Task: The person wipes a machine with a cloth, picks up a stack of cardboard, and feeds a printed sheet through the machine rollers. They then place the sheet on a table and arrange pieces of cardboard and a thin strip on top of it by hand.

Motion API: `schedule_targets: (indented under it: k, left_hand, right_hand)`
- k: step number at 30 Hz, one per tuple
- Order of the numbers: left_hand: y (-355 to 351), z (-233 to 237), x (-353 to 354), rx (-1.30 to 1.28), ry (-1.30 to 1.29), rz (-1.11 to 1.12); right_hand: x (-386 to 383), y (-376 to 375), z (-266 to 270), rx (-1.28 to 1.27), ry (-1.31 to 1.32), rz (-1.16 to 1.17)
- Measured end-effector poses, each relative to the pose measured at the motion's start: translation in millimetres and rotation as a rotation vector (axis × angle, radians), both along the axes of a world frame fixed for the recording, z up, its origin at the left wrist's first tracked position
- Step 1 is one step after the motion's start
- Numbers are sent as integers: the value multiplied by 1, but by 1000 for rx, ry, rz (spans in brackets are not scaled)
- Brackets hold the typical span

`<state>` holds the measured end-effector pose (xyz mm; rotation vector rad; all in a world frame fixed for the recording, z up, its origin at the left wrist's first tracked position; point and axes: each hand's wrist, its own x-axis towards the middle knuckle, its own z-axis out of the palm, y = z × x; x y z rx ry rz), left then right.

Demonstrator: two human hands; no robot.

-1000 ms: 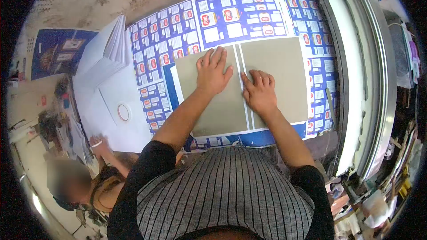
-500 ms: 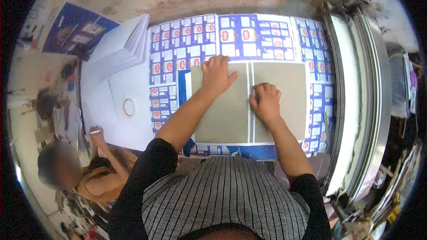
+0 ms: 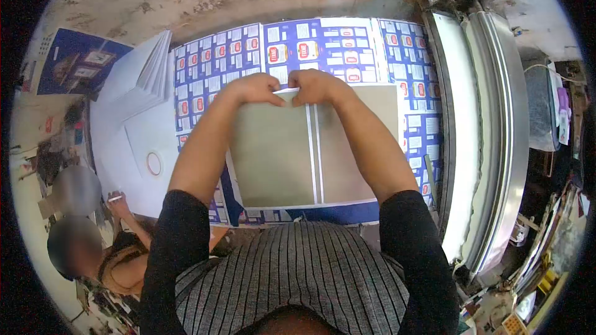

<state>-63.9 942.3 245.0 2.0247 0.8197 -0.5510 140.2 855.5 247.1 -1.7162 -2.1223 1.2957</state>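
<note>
Two grey-brown boards, the left board (image 3: 273,155) and the right board (image 3: 379,118), lie flat with a narrow strip (image 3: 314,161) between them, bordered by white lines. A white sheet's edge (image 3: 287,90) shows along their far side. My left hand (image 3: 257,89) is closed at this far edge, its thumb over the board and its fingers curled behind. Close beside it, my right hand (image 3: 312,87) pinches the same edge, thumb and bent fingers together. Their fingertips are partly hidden.
Blue printed sheets (image 3: 217,56) cover the table. At left are a tape roll (image 3: 154,163) on white sheets and a folded white stack (image 3: 146,80). A long metal-edged machine (image 3: 496,118) stands right. Another person's hand (image 3: 117,201) holds a small white thing at lower left.
Both hands have moved from flat on the boards to the far edge, close together, and have closed there. The view has shifted, so the table appears farther left.
</note>
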Motion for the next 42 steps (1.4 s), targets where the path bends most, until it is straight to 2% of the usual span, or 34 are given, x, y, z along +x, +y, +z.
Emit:
schedule_targets:
  k: [2,4,5,6,8,9,10,11,12,15,16,18,20,23,25,28,29,30,32,34,36,37,38,40,42]
  left_hand:
    - [7,7,-10,-18,77,-65]
    - [9,13,-33,-263,40,91]
    - [10,6,-46,-373,-100,128]
    - [13,9,-53,-369,-91,151]
    - [23,18,-62,-63,66,-61]
    - [22,14,-69,18,55,-71]
    - [20,8,-73,30,62,-52]
    - [14,2,-75,148,120,-32]
    - [7,2,-76,263,179,-13]
    - [-9,12,-83,384,209,86]
    - [-13,11,-87,385,212,97]
    - [-20,2,-96,592,95,63]
    - [-24,7,-99,628,151,63]
    - [-26,3,-117,628,81,144]
    - [-24,5,-119,573,159,197]
    - [-27,-7,-96,510,36,166]
    - [-33,-12,-70,444,-24,117]
    - [-51,-9,-35,503,-83,67]
    - [-82,-23,34,538,-199,137]
    - [-93,-29,73,521,-279,184]
    - [-111,-35,90,668,-449,185]
    - [-120,-40,94,661,-451,186]
    - [-123,-45,95,759,-475,183]
    - [-134,-56,89,939,-510,170]
    - [-134,-62,93,934,-501,153]
  right_hand:
    - [2,1,0,-81,42,-11]
    - [4,0,2,-54,80,18]
    - [5,1,4,-50,89,30]
    - [6,2,4,-10,80,46]
    - [2,7,-5,18,25,81]
    - [-1,9,-5,4,-59,78]
    - [-2,8,-4,-7,-147,69]
    - [-4,6,-3,5,-142,84]
    - [-7,1,-2,36,-207,76]
    - [-7,-11,3,117,-310,62]
    - [-3,-15,5,159,-352,43]
    - [18,-25,-8,214,-350,29]
    - [50,-37,-13,264,-349,-9]
    - [93,-57,2,243,-454,-60]
    - [119,-70,6,229,-504,-113]
    - [135,-82,-8,349,-496,-164]
    - [133,-84,-6,374,-499,-167]
    - [130,-85,-4,375,-507,-180]
    - [127,-90,0,359,-479,-227]
    - [120,-107,-6,456,-487,-277]
    - [108,-129,-26,631,-608,-339]
    - [101,-139,-44,687,-619,-395]
    - [95,-141,-57,751,-629,-456]
    - [91,-144,-60,743,-591,-498]
    - [93,-143,-59,782,-585,-514]
